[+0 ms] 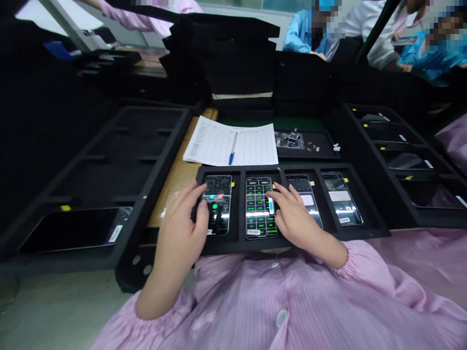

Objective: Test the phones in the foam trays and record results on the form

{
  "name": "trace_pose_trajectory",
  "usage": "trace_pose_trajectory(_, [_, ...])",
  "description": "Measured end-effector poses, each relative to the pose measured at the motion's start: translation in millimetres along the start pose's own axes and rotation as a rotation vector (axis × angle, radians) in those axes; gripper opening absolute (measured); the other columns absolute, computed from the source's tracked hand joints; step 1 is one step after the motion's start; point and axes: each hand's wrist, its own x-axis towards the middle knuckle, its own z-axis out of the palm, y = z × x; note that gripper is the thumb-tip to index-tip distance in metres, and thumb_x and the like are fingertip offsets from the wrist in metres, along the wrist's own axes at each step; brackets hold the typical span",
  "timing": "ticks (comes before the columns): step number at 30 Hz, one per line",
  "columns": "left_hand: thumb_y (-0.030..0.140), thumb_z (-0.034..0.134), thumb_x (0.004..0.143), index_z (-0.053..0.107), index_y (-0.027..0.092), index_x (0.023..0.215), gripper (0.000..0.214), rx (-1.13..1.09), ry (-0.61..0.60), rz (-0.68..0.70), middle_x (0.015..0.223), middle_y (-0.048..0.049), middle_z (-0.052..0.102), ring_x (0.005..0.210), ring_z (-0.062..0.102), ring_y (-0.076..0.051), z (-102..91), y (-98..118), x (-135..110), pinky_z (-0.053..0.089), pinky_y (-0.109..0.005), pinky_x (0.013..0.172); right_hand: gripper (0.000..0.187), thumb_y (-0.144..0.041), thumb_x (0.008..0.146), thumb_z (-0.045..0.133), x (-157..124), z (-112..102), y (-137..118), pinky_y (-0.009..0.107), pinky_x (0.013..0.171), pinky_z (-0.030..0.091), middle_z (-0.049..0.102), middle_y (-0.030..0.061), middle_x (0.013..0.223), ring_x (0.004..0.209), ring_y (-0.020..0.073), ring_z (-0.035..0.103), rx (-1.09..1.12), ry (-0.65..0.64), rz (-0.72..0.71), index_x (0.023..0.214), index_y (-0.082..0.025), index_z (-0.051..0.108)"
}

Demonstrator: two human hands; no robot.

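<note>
Green-gridded phone (259,209) beneath right fingers (285,191), neighbouring phone (222,218) by left fingers (191,195), all loosely spread

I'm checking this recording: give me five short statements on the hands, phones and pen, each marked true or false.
1. Four phones lie in the front tray. True.
2. The pen lies inside the left tray. False: it lies on the paper sheets.
3. The left hand is at the leftmost phone in the front tray. True.
4. The right hand grips the pen. False: its fingers are at the second phone.
5. That phone's screen shows green labels. True.
</note>
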Motion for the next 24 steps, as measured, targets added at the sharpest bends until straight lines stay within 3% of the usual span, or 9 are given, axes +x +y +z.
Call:
trace_pose_trajectory(2, [0.035, 0.035, 0.097, 0.064, 0.018, 0.124, 0.044, 0.049, -0.036, 0.024, 0.142, -0.0115, 0.058, 0.137, 0.049, -0.025, 6.5, -15, -7, 0.036, -0.046, 0.119, 0.045, -0.014, 0.086, 0.042, -4, -5, -5, 0.058, 0.11, 0.039, 0.065, 0.0155, 0.123, 0.129, 0.0323, 0.053, 0.142, 0.035, 0.12, 0.129, -0.017, 0.054])
trace_pose_trajectory(4, [0.031, 0.033, 0.096, 0.065, 0.017, 0.123, 0.045, 0.092, -0.08, 0.08, 0.143, -0.0121, 0.057, 0.14, 0.046, -0.026, 11.4, -25, -9, 0.035, -0.048, 0.12, 0.041, -0.022, 0.089, 0.046, -11, -14, -10, 0.049, 0.089, 0.052, 0.068, 0.0088, 0.097, 0.097, 0.0276, 0.065, 0.389, 0.02, 0.3, 0.13, -0.022, 0.052])
trace_pose_trajectory(6, [0.028, 0.033, 0.095, 0.066, 0.017, 0.124, 0.045, 0.137, -0.147, 0.153, 0.148, -0.0124, 0.053, 0.144, 0.039, -0.027, 14.9, -28, -8, 0.034, -0.05, 0.12, 0.044, -0.03, 0.089, 0.049, -17, -23, -14, 0.038, 0.066, 0.05, 0.061, 0.0, 0.073, 0.065, 0.0204, 0.059, 0.66, -0.058, 0.478, 0.133, -0.024, 0.047])
trace_pose_trajectory(8, [0.026, 0.036, 0.093, 0.065, 0.018, 0.127, 0.046, 0.195, -0.198, 0.206, 0.154, -0.0131, 0.045, 0.149, 0.032, -0.03, 18.6, -28, -6, 0.033, -0.053, 0.119, 0.052, -0.033, 0.086, 0.051, -21, -27, -16, 0.033, 0.055, 0.043, 0.056, -0.0043, 0.063, 0.05, 0.0164, 0.048, 0.851, -0.139, 0.596, 0.136, -0.023, 0.041])
trace_pose_trajectory(13, [0.028, 0.043, 0.091, 0.065, 0.016, 0.127, 0.044, 0.286, -0.234, 0.235, 0.163, -0.0151, 0.029, 0.153, 0.019, -0.036, 28.3, -26, -2, 0.03, -0.058, 0.118, 0.074, -0.031, 0.08, 0.053, -24, -19, -19, 0.03, 0.055, 0.041, 0.063, -0.0036, 0.07, 0.049, 0.0146, 0.047, 0.988, -0.172, 0.66, 0.147, -0.02, 0.024])
trace_pose_trajectory(17, [0.029, 0.042, 0.093, 0.055, 0.014, 0.138, 0.05, 0.269, -0.17, 0.212, 0.166, -0.0162, 0.02, 0.154, 0.009, -0.036, 27.5, -27, -5, 0.024, -0.06, 0.121, 0.081, -0.03, 0.079, 0.053, -21, -11, -20, 0.028, 0.051, 0.038, 0.063, -0.0048, 0.068, 0.048, 0.0139, 0.046, 1.007, -0.224, 0.667, 0.149, -0.02, 0.014])
trace_pose_trajectory(20, [0.028, 0.042, 0.093, 0.052, 0.016, 0.14, 0.049, 0.243, -0.134, 0.19, 0.166, -0.014, 0.019, 0.155, 0.007, -0.035, 24.3, -28, -10, 0.022, -0.059, 0.122, 0.079, -0.029, 0.077, 0.055, -19, -8, -21, 0.026, 0.049, 0.039, 0.06, -0.006, 0.066, 0.049, 0.0142, 0.048, 1.05, -0.247, 0.684, 0.146, -0.02, 0.017])
trace_pose_trajectory(24, [0.026, 0.045, 0.092, 0.057, 0.021, 0.134, 0.044, 0.208, -0.079, 0.198, 0.166, -0.0089, 0.023, 0.155, 0.011, -0.034, 23.5, -28, -13, 0.023, -0.058, 0.123, 0.071, -0.027, 0.075, 0.057, -20, -4, -24, 0.024, 0.046, 0.039, 0.053, -0.0083, 0.064, 0.05, 0.013, 0.046, 1.126, -0.184, 0.689, 0.139, -0.022, 0.027])
